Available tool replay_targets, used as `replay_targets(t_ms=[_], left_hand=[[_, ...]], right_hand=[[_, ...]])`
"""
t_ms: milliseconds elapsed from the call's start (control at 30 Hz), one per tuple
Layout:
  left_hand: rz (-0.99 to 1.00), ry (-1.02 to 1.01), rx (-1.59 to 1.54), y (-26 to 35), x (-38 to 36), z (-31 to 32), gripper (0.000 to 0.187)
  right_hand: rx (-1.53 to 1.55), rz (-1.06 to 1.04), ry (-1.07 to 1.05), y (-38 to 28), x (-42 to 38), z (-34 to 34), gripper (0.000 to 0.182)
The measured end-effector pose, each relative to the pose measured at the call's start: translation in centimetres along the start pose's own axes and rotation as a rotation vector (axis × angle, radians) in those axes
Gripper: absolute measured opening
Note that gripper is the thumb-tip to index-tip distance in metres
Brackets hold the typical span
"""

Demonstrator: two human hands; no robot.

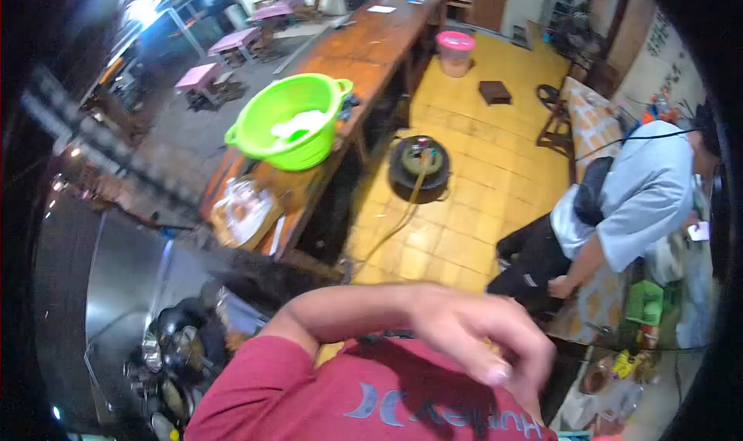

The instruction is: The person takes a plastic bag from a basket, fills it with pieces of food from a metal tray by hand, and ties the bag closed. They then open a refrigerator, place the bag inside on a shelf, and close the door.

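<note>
My left arm, in a dark red sleeve, bends across the front of my chest. My left hand (pixel 491 333) is over the right side of the red shirt (pixel 325 398), slightly blurred. Its fingers are bent and apart, and nothing shows between them. Whether the fingertips touch the shirt or the skin beside it cannot be made out. My right hand is not in view.
A green basin (pixel 290 124) and a plastic-wrapped item (pixel 246 211) sit on the long wooden table (pixel 371 35). A gas cylinder (pixel 420 162) with a hose stands on the yellow floor. A person (pixel 642 186) bends at the right beside a cloth-covered table. Pans (pixel 182 348) are lower left.
</note>
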State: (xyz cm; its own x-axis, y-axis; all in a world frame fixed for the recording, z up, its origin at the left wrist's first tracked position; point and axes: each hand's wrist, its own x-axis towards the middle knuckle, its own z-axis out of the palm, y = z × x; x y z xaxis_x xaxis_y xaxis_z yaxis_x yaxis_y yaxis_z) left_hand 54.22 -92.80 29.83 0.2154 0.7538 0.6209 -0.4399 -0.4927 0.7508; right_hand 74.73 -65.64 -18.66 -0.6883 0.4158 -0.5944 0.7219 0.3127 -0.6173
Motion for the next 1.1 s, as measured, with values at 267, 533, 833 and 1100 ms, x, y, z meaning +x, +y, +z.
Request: replay_targets(t_ms=[267, 533, 833, 1100], left_hand=[[0.136, 0.288, -0.153, 2.1, -7.7, -17.6, 0.024], [0.192, -0.214, -0.128, 8.6, 4.5, -37.5, 0.030], [0.047, -0.397, -0.324, 6.2, 15.7, -55.4, 0.025], [0.153, -0.508, -0.570, -2.9, 25.6, -66.1, 0.039]], right_hand=[[0.370, -0.037, 0.084, -13.1, 12.6, -6.1, 0.014], [-0.261, -0.369, -0.170, -2.0, 14.1, -3.4, 0.030], [0.573, 0.487, 0.362, -12.7, 17.9, -7.1, 0.023], [0.746, 0.532, 0.607, -15.6, 29.1, -16.7, 0.019]])
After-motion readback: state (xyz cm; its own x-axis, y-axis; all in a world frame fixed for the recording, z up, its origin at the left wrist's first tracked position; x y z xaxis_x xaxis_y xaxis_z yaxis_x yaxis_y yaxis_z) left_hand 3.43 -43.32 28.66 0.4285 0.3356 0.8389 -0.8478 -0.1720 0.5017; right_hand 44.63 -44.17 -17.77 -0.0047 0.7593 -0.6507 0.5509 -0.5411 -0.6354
